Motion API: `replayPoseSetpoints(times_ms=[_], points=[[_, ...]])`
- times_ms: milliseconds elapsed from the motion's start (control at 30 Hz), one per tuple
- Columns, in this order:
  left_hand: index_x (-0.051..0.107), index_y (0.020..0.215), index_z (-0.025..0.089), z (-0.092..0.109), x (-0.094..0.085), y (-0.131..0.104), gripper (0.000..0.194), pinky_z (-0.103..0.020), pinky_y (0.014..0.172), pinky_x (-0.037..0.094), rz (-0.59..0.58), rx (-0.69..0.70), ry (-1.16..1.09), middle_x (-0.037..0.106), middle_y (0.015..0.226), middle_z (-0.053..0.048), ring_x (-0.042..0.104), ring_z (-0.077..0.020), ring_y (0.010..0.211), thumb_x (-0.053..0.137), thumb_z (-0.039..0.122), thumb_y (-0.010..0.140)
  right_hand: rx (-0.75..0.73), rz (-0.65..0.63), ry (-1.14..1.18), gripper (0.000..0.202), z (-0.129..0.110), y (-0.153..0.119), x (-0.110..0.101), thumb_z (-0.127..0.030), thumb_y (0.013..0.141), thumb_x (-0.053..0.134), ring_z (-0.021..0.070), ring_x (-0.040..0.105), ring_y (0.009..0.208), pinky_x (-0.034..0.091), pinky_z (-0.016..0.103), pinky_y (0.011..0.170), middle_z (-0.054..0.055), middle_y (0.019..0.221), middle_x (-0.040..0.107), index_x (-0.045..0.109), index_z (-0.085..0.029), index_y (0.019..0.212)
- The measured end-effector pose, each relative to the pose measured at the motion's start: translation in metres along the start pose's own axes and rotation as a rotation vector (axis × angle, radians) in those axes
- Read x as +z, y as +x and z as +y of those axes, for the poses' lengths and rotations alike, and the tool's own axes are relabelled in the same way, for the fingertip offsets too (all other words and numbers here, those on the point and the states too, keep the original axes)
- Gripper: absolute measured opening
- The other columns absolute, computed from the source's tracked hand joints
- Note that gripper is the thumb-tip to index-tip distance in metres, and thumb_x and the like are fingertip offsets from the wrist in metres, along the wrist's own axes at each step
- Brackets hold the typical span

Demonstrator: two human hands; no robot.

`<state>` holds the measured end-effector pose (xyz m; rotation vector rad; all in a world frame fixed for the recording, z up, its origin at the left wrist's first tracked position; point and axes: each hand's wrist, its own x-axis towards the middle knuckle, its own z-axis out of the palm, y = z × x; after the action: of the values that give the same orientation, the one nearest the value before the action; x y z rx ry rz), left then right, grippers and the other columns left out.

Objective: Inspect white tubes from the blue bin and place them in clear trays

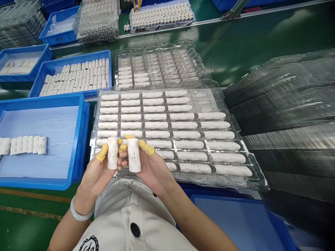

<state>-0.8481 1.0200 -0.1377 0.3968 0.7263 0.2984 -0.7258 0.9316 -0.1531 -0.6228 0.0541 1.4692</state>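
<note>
Upright in my left hand (96, 170) is a white cylindrical piece (112, 153), pinched between fingers wearing yellow finger cots. A second such piece (134, 157), with small dark marks on its face, is gripped by my right hand (153, 165), also in yellow cots. The two pieces stand side by side, slightly apart, over the near edge of a clear plastic tray (196, 139). Rows of similar white pieces lie on their sides in its compartments; some slots at the far right corner hold none. My hands hide part of the near left rows.
At left, a blue bin (57, 139) lined with pale sheet holds a short row of white pieces (28, 144). Behind it stands a fuller blue bin (75, 75). Another clear tray (162, 66) lies beyond mine. Dark stacked trays (290, 115) rise at right. Someone's hand (137, 4) shows at the top.
</note>
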Motion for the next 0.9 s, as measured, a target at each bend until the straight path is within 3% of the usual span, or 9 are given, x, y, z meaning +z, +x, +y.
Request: replayPoseSetpoints(times_ms=[200,433,567,700,900], points=[[0.071,0.106,0.01,0.001,0.0003,0.0011,0.04,-0.023,0.061,0.05,-0.019,-0.008,-0.054,0.061,0.08,-0.01,0.058,-0.0126,0.066,0.047,0.041,0.098,0.035,0.076,0.037,0.04,-0.0022,0.0011,0.0055,-0.038,0.103,0.032,0.0164,0.065,0.071,0.054,0.03,0.068,0.009,0.089,0.069,0.058,-0.013,0.118],[0.071,0.109,0.011,-0.0002,-0.0011,0.0001,0.04,-0.023,0.06,0.052,0.006,0.046,-0.013,0.065,0.081,-0.01,0.058,-0.0112,0.061,0.046,0.041,0.099,0.039,0.044,0.06,0.037,-0.0017,0.0009,0.0039,-0.039,0.102,0.033,0.0206,0.065,0.07,0.055,0.038,0.067,0.007,0.081,0.069,0.056,-0.019,0.123],[0.07,0.109,0.01,0.0003,-0.0006,0.0003,0.04,-0.024,0.059,0.053,0.052,0.075,0.016,0.065,0.081,-0.01,0.057,-0.0106,0.059,0.043,0.038,0.1,0.013,0.087,0.121,0.034,-0.0032,0.0009,0.0055,-0.028,0.099,0.041,0.0156,0.065,0.075,0.055,0.031,0.072,0.007,0.093,0.07,0.056,-0.019,0.127],[0.069,0.108,0.007,0.0,-0.0015,0.0023,0.038,-0.024,0.057,0.053,0.135,0.082,0.043,0.064,0.083,-0.011,0.058,-0.0121,0.062,0.041,0.032,0.101,-0.007,0.042,0.1,0.038,-0.0034,0.0003,0.0043,-0.024,0.092,0.051,0.0174,0.065,0.079,0.055,0.034,0.074,0.008,0.097,0.07,0.056,-0.019,0.129],[0.07,0.108,0.005,-0.0027,-0.004,0.0041,0.035,-0.025,0.063,0.056,0.094,0.1,0.051,0.068,0.089,-0.015,0.064,-0.0154,0.07,0.048,0.03,0.098,-0.038,-0.016,0.038,0.037,-0.0027,-0.0014,-0.0037,-0.034,0.07,0.082,0.013,0.06,0.069,0.052,0.027,0.071,0.005,0.078,0.067,0.069,-0.013,0.098]])
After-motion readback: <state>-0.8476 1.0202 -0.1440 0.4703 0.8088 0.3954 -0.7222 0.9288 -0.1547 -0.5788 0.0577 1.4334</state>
